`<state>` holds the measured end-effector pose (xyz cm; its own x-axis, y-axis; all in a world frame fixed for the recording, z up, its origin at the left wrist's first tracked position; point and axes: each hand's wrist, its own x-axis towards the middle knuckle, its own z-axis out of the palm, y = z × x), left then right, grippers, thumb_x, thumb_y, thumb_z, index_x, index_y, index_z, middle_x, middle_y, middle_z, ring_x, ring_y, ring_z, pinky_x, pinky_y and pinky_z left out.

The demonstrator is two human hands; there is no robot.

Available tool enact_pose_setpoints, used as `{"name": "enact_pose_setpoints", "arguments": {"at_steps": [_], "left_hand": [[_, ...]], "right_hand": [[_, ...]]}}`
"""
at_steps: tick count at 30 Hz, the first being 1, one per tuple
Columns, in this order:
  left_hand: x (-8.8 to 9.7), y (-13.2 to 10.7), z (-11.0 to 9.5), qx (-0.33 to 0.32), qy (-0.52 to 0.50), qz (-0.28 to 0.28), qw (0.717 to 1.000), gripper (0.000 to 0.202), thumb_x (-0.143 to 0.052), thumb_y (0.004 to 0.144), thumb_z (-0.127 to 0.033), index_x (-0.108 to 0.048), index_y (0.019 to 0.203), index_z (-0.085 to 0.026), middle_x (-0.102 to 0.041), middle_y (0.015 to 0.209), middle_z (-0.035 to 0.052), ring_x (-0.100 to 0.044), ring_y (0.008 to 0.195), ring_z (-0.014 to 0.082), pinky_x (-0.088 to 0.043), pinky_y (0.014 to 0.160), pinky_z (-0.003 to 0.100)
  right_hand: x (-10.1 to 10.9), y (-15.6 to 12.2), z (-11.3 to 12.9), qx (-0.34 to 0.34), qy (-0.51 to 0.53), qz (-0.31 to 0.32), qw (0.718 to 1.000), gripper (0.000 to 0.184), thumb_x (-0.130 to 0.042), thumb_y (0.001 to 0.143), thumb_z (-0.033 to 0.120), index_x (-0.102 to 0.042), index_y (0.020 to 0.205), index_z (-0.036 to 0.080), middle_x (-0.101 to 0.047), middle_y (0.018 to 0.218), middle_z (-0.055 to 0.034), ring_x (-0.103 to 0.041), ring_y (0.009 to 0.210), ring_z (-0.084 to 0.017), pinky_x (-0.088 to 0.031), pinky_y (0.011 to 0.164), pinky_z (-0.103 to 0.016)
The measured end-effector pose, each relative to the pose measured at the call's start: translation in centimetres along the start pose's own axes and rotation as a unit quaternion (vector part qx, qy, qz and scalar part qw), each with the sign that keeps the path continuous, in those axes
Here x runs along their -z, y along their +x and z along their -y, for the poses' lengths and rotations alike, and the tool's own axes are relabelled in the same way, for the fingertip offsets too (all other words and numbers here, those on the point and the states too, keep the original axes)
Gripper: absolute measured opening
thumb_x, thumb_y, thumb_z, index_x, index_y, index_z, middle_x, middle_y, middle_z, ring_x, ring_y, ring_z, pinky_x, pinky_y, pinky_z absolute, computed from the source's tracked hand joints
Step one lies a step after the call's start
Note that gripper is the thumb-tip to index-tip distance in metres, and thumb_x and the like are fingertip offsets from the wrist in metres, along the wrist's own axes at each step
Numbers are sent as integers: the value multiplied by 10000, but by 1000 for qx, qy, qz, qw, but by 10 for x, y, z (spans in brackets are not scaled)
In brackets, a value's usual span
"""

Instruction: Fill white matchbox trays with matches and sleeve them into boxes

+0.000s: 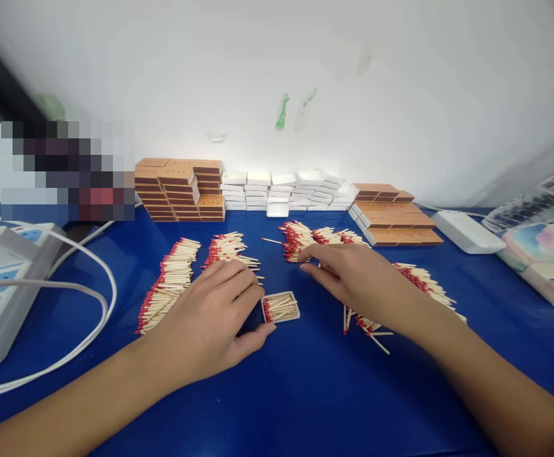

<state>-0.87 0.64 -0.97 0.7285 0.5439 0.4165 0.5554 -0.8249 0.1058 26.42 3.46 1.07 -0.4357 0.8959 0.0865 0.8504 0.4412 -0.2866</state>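
A small white matchbox tray [281,306], partly filled with red-tipped matches, lies on the blue table [305,393]. My left hand [214,317] rests beside it, fingers and thumb curled round the tray's left end. My right hand [348,273] reaches forward, fingers together, with the tips touching a pile of loose matches [300,238]. More matches lie in rows at the left [169,282] and centre [229,247], and under my right wrist [419,282].
Stacks of brown matchbox sleeves [181,190] and white trays [281,190] line the wall, with more brown sleeves [395,222] at the right. A power strip [0,279] with white cables [100,304] sits left. A white box [467,231] and tissue pack [547,257] lie right.
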Motion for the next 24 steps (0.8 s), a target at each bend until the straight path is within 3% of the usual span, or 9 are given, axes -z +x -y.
{"name": "enact_pose_setpoints", "arguments": {"at_steps": [4, 9, 16, 24], "left_hand": [[-1, 1, 0, -2, 7, -9, 1000, 231, -682, 1020, -346, -728, 1056, -123, -706, 997, 102, -656, 1065, 317, -556, 978, 509], [-1, 2, 0, -5, 11, -8, 1000, 237, -684, 1012, -356, -730, 1026, -124, -698, 976, 94, -651, 1040, 309, -568, 950, 501], [-1, 1, 0, -2, 15, -6, 1000, 237, -684, 1010, -361, -727, 1024, -129, -698, 977, 94, -649, 1041, 309, -573, 957, 507], [-2, 1, 1, -5, 14, -9, 1000, 227, -695, 1005, -361, -722, 1038, -138, -701, 979, 97, -657, 1046, 310, -575, 960, 502]], "right_hand": [[-2, 7, -16, 0, -8, 10, 1000, 231, -580, 1072, 260, -778, 1184, 222, -812, 950, -66, -703, 773, -217, -447, 735, -331], [-2, 8, -11, -27, -25, 32, 999, 169, -615, 1048, 268, -773, 1055, 209, -735, 794, -41, -625, 674, -199, -377, 643, -304], [-3, 8, -11, -8, 1, 26, 1000, 147, -622, 1059, 287, -743, 1097, 213, -641, 719, 4, -541, 614, -171, -363, 655, -290], [-3, 9, -11, -29, -6, 47, 998, 140, -604, 1064, 295, -721, 1056, 218, -664, 764, -12, -569, 663, -181, -344, 632, -281]]}}
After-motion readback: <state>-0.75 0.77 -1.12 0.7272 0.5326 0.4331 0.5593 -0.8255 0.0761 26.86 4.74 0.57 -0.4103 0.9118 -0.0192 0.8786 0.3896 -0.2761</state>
